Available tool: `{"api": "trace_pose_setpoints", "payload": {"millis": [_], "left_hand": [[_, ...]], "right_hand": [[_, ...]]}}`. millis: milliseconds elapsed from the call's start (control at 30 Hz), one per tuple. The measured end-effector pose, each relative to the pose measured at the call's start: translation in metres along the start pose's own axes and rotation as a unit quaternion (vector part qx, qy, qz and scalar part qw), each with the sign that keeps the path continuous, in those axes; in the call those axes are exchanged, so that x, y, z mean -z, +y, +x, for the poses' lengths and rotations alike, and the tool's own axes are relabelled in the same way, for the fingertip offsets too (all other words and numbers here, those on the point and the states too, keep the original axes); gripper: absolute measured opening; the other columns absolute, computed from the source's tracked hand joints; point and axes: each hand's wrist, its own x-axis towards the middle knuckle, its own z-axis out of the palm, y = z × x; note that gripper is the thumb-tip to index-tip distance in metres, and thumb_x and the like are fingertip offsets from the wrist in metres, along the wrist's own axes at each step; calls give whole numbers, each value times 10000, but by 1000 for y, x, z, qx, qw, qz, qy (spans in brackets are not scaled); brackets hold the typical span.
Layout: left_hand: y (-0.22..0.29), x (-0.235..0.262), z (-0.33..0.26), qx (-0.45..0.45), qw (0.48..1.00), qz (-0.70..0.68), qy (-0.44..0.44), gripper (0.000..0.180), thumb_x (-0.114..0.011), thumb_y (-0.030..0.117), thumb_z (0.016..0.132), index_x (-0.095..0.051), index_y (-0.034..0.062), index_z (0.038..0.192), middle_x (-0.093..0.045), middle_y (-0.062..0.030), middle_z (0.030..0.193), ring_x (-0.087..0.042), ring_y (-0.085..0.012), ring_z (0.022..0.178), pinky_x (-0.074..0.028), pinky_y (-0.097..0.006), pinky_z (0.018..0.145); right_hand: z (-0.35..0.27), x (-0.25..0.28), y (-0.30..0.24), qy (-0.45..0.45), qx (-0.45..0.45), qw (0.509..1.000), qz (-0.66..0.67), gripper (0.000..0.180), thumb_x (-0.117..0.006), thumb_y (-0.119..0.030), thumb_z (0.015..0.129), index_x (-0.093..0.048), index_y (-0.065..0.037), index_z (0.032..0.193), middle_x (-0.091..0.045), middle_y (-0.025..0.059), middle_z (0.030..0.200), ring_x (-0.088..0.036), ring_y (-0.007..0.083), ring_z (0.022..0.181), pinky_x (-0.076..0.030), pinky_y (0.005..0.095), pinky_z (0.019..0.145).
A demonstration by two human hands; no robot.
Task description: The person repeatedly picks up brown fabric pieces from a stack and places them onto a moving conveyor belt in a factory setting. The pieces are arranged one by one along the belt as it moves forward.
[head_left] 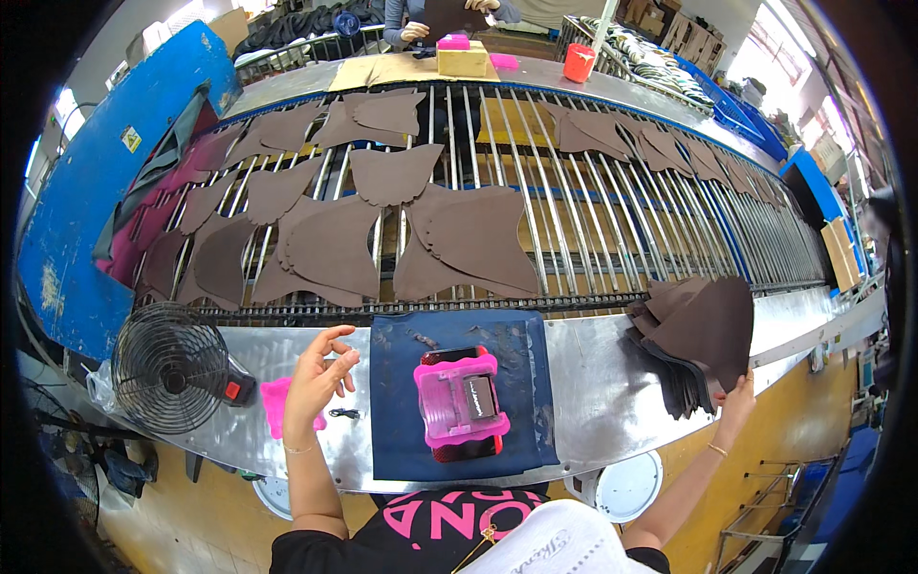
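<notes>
While the right hand (734, 400) pinches the lower corner of a brown piece (719, 320), the left hand (325, 375) hangs free over the table with its fingers loosely curled and nothing in them. The held piece is at the right end of the metal table (593, 383), rising against the dark stack (674, 378) next to it; taking it by one corner seems to let it come away without dragging the others, though I cannot tell whether a single sheet is pinched. The stack is spread like a fan, which probably makes each edge easier to find. Between the hands, a blue mat (397, 411) covers the metal, perhaps to protect the surface, and bears a pink tray (440, 402) with a small black box (481, 397) on it. Near the left hand lie a pink pad (278, 406) and a fan (172, 368), whose cage stands at the table's left end, off the mat. Beyond the table, metal bars (564, 210) carry overlapping brown sheets (469, 239), laid flat in groups, presumably to keep them together. On the far side, a co-worker (406, 17) holds another dark piece.
</notes>
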Motion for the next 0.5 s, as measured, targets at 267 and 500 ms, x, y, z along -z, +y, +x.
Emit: {"api": "trace_pose_setpoints", "payload": {"millis": [267,500], "left_hand": [[6,-16,-1,-24,999,-15,-39,387,-650,169,884,-527,48,1231,-552,-20,881,-574,-76,566,-404,-191,417],[27,-49,7,-98,988,-29,-111,554,-625,129,889,-400,65,1392,-483,-121,1214,-644,-142,807,-519,-217,532]], "right_hand": [[-56,14,-82,-58,120,933,335,374,-465,-243,996,-455,-19,1295,-615,66,871,-567,112,515,-446,216,446],[-142,-41,-163,-323,155,797,486,180,-445,-97,985,-485,1,1130,-627,84,891,-575,131,544,-498,257,459]]}}
